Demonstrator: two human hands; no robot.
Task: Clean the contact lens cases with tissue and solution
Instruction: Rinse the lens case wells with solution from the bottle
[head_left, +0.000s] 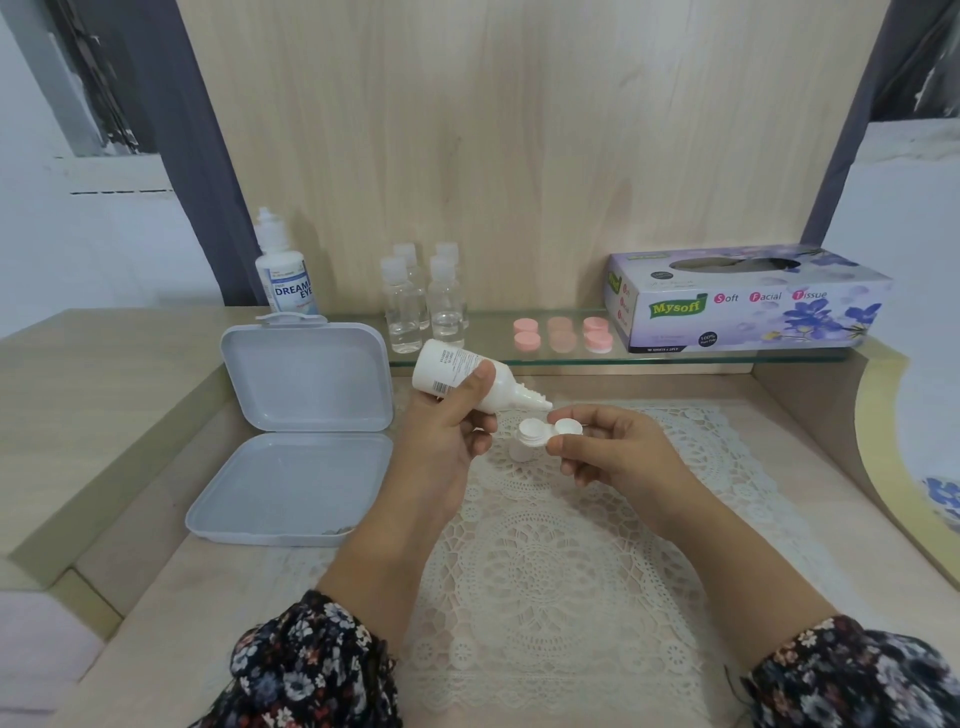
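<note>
A: Starting at our hands, what do we have?

B: Our left hand (457, 421) grips a white solution bottle (470, 376), fingers and thumb wrapped round its body. It is tipped so the nozzle points right and slightly down, ending just above the contact lens case (548, 431). Whether any liquid is coming out, we cannot tell.

A: And the other hand?

B: Our right hand (613, 452) pinches the white case by its right end, thumb on the near edge and fingers behind. Both wells are uncapped and facing up; we cannot make out anything inside them. A small white cap (519, 451) stands on the lace mat (550, 545) just under the case.

A: Further out?

B: To our left lies a grey hinged box (296, 431), wide open, lid leaning back. Only a small unclear bit shows at its near right corner. Behind it stands a larger Dream Eye bottle (284, 270), capped.

A: On the glass shelf (675, 361)?

B: Four small clear bottles (423, 299) with caps on, each holding clear liquid low down. Right of them, six pink round caps (563, 332) in two rows. Farthest right sits a Mysoft tissue box (748, 301), tissue showing in its top slot.
</note>
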